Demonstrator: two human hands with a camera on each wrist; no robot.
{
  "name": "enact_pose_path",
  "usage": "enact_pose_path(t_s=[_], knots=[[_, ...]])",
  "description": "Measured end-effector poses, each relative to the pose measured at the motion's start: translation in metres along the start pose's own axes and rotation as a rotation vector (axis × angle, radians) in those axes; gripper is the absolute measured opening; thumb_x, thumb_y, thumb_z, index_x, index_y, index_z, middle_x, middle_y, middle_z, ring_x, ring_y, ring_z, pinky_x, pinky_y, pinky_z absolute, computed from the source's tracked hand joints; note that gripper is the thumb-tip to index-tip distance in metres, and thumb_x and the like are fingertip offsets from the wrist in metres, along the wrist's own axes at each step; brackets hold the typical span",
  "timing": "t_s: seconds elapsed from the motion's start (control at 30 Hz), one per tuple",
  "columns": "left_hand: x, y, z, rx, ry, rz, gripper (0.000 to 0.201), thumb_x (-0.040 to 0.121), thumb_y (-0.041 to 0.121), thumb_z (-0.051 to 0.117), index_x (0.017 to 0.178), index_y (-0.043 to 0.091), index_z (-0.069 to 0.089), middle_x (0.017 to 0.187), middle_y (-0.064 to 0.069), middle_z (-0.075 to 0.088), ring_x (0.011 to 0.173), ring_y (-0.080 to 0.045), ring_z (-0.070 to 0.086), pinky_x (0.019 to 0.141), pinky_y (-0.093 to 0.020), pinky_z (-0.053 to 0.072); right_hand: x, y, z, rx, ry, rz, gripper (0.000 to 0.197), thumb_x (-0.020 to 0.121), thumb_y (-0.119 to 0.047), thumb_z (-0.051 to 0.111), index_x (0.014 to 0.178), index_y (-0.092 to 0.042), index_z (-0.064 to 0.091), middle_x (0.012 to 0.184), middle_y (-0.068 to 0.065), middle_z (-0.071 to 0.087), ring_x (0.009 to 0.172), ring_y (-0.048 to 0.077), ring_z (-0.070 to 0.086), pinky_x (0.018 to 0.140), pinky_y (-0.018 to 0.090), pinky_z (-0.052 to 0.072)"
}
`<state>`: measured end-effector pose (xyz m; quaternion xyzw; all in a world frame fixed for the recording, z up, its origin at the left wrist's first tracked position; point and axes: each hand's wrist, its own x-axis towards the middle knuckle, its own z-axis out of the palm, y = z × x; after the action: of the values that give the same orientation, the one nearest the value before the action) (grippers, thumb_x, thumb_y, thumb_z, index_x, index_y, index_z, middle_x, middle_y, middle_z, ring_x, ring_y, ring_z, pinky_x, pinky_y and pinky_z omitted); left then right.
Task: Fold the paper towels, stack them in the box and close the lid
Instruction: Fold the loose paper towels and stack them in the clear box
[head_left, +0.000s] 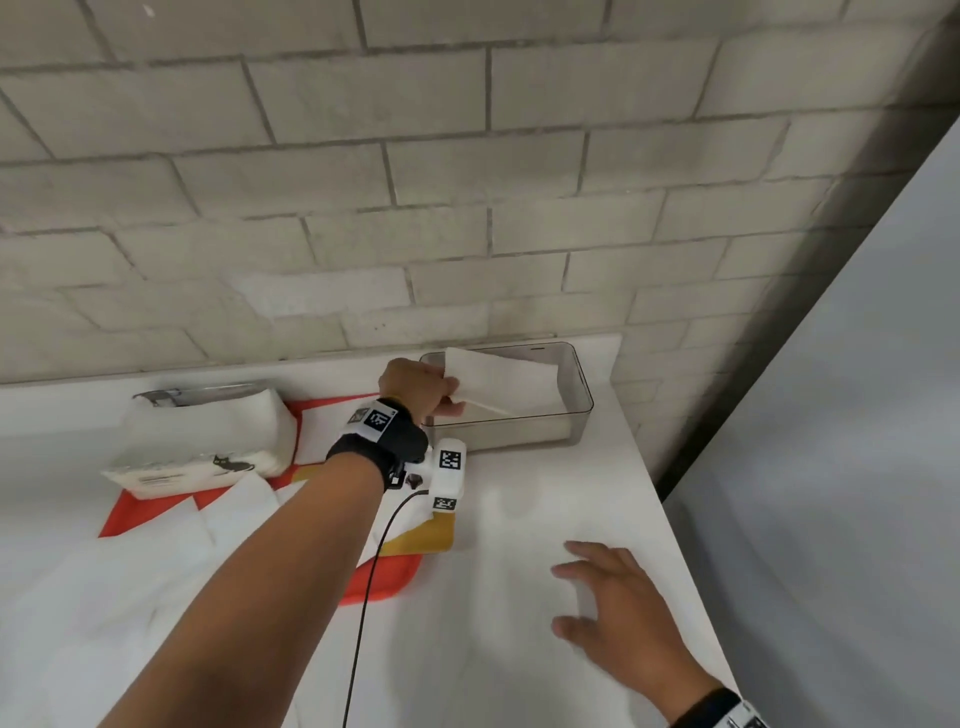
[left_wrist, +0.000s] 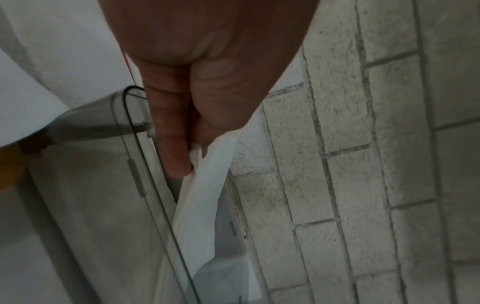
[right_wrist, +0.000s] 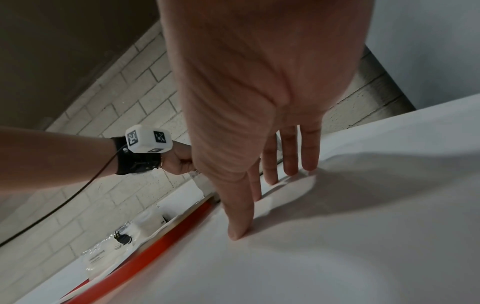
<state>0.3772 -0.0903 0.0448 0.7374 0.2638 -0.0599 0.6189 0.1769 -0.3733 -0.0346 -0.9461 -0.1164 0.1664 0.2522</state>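
A clear grey plastic box (head_left: 582, 395) stands at the back right of the white counter, lid off. My left hand (head_left: 423, 387) pinches a folded white paper towel (head_left: 501, 382) by its left edge and holds it tilted over the box opening. In the left wrist view the thumb and fingers (left_wrist: 179, 148) grip the towel (left_wrist: 205, 197) just above the box rim (left_wrist: 155, 205). My right hand (head_left: 618, 608) is spread with straight fingers low over the counter near the right edge; its fingertips (right_wrist: 237, 232) touch the white surface and hold nothing.
An orange tray (head_left: 384, 577) with loose white paper towels (head_left: 244, 509) lies at centre left. A pack of paper towels (head_left: 208, 441) with a cat print lies on it at the back. A yellow-brown piece (head_left: 431, 535) lies by the tray's right side. A brick wall rises behind; the counter ends at right.
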Motion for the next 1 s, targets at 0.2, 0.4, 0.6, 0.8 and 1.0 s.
enact_pose_path(t_s=[0.2, 0.4, 0.6, 0.8, 1.0], knots=[[0.003, 0.005, 0.007, 0.293, 0.039, 0.096, 0.022, 0.087, 0.006, 0.077, 0.107, -0.003, 0.073, 0.098, -0.016, 0.078, 0.08, -0.026, 0.079, 0.07, -0.036, 0.067, -0.001, -0.001, -0.003, -0.004, -0.015, -0.009, 0.058, 0.084, -0.054, 0.07, 0.139, -0.044, 0.056, 0.154, -0.036, 0.027, 0.14, -0.006, 0.025, 0.114, 0.015, 0.029], [-0.008, 0.009, 0.017, 0.962, 0.126, 0.246, 0.032, 0.086, 0.015, 0.071, 0.116, 0.004, 0.068, 0.116, -0.013, 0.072, 0.105, -0.033, 0.071, 0.082, -0.031, 0.058, -0.003, -0.002, -0.005, -0.013, -0.02, -0.017, 0.056, 0.086, -0.054, 0.069, 0.14, -0.046, 0.054, 0.151, -0.04, 0.023, 0.141, -0.008, 0.023, 0.113, 0.011, 0.025], [-0.027, 0.006, 0.047, 1.159, -0.122, 0.539, 0.071, 0.088, 0.077, 0.058, 0.132, 0.022, 0.066, 0.143, -0.003, 0.06, 0.135, -0.025, 0.053, 0.112, -0.043, 0.036, -0.005, -0.003, -0.006, -0.033, -0.023, -0.02, 0.056, 0.088, -0.055, 0.07, 0.141, -0.045, 0.054, 0.155, -0.035, 0.027, 0.142, -0.006, 0.024, 0.115, 0.015, 0.028], [-0.022, -0.005, 0.076, 1.309, -0.546, 0.406, 0.076, 0.078, 0.055, 0.083, 0.145, 0.032, 0.056, 0.149, 0.004, 0.056, 0.135, -0.021, 0.054, 0.113, -0.039, 0.045, -0.007, -0.008, -0.01, -0.054, -0.026, -0.012, 0.057, 0.089, -0.056, 0.067, 0.144, -0.046, 0.051, 0.157, -0.036, 0.024, 0.143, -0.006, 0.024, 0.114, 0.014, 0.024], [-0.021, -0.005, 0.087, 1.27, -0.491, 0.368, 0.023, 0.089, 0.028, 0.054, 0.07, 0.016, 0.053, 0.069, -0.001, 0.054, 0.065, -0.024, 0.049, 0.059, -0.029, 0.042, -0.009, -0.01, -0.011, -0.045, -0.034, 0.004, 0.058, 0.091, -0.054, 0.066, 0.145, -0.046, 0.049, 0.159, -0.036, 0.022, 0.144, -0.005, 0.023, 0.114, 0.014, 0.023]])
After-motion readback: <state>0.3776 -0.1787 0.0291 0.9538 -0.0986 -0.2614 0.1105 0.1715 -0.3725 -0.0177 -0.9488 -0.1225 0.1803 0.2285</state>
